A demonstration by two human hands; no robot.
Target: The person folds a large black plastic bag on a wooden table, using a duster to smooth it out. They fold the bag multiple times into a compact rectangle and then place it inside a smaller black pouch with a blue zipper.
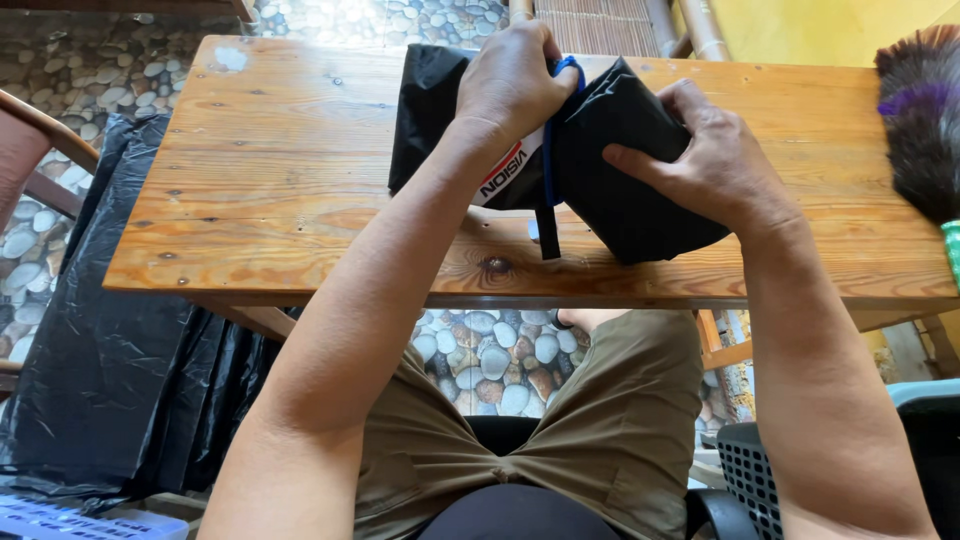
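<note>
A black fabric bag with a white label patch and blue cord lies on a wooden table. My left hand is closed on the top of the bag, gripping the fabric beside the blue cord loop. Against the bag's right side my right hand lies flat, fingers spread over the black fabric. A black strap hangs down from the bag toward the table's near edge.
A feather duster lies at the table's right end. A black plastic sheet drapes over something at the left, beside a wooden chair arm. A black perforated basket sits low right. The floor is pebble-patterned.
</note>
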